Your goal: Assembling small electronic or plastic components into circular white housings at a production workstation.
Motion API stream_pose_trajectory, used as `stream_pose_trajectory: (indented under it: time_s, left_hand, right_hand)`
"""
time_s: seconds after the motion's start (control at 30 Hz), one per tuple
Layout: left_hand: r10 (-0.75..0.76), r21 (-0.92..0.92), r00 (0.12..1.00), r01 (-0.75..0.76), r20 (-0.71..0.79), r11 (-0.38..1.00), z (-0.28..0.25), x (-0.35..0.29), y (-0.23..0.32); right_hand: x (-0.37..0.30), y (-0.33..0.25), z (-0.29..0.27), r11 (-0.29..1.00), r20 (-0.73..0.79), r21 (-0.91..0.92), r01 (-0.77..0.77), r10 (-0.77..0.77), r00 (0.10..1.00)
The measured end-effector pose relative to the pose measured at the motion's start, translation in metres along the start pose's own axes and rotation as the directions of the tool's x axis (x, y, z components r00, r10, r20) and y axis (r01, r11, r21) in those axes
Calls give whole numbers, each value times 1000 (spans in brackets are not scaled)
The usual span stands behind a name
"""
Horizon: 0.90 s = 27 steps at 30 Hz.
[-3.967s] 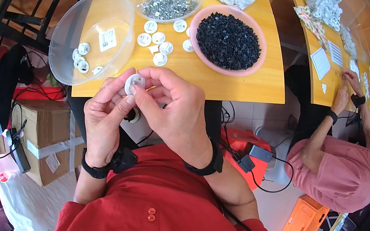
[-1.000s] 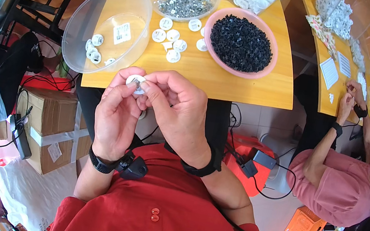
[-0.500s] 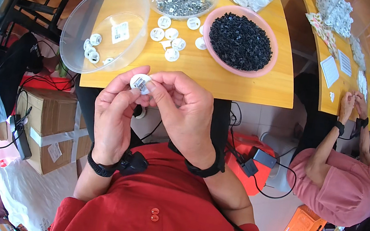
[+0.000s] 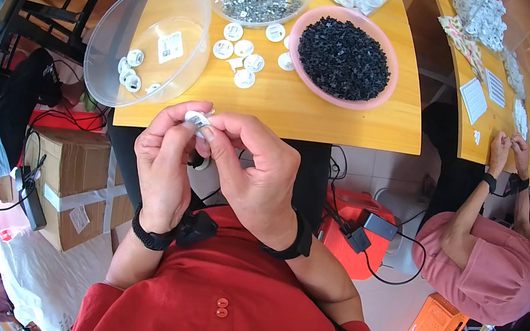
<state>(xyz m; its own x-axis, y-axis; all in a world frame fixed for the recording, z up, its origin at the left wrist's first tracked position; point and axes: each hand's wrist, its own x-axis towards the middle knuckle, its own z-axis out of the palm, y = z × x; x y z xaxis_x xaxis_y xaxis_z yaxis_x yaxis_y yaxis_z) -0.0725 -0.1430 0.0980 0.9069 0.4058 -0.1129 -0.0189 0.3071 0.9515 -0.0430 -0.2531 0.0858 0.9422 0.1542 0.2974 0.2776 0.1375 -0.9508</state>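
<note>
A small, round white piece [image 4: 197,116] with a greyish patch on its face is pinched between the left hand [image 4: 165,166] and the right hand [image 4: 256,182], tilted and partly covered, its finer detail too small to tell.

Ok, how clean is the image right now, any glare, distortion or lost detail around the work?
Head view: fisheye bends the right edge of the table, with a black rim around the picture; head view: pale glare at far left, glints on the metal bits; head view: the white disc is partly covered by fingers, its finest detail too small to tell.
</note>
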Motion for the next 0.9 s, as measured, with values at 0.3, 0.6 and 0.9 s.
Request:
stream_pose_trajectory:
  time_s: [0.3,0.6,0.9]
  left_hand:
    - [-50,48,986,43,161,998,-6,0,8]
    - [57,228,959,-123,276,966,-14,5,3]
    - [98,276,953,-180,287,944,-12,6,2]
  right_hand:
    - [9,5,-11,927,53,324,-189,182,982]
    - [12,4,-18,998,31,50,-24,22,999]
    - [16,0,-22,990,57,-133,45,-37,998]
